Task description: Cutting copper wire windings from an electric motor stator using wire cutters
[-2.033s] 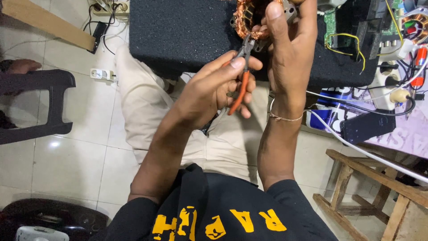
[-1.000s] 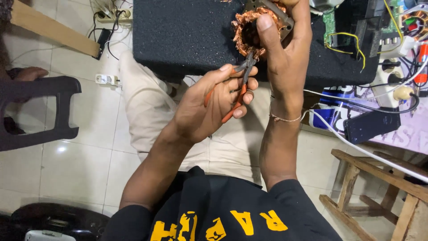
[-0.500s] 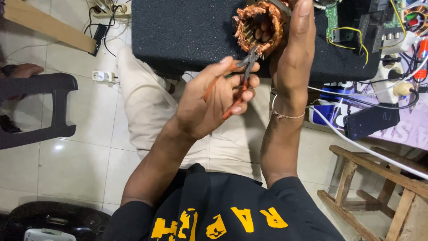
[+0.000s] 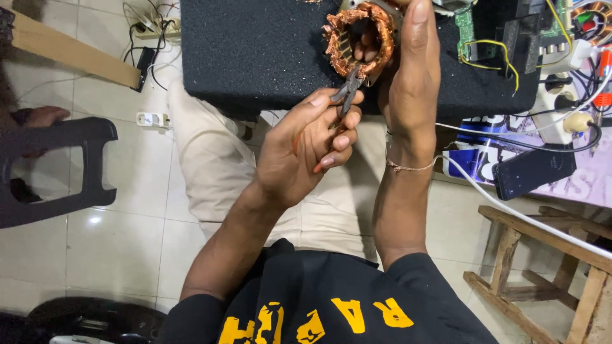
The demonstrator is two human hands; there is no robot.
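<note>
We hold the round copper-wire motor coil [image 4: 358,38] up in our right hand [image 4: 411,83]. Our left hand [image 4: 306,150] grips orange-handled pliers [image 4: 341,102], tips touching the coil's bottom edge. Both hover near the black foam table [image 4: 255,51] edge; open floor lies left.

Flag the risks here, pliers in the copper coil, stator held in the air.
1. The pliers tip sits at the lower edge of the copper winding; a slip could nick or snap the wire.
2. The right hand grips the winding with fingers inside the core, close to the tool tip, so a pinch seems possible.
3. The left hand works unsupported above the black mat; the part may twist.
</note>
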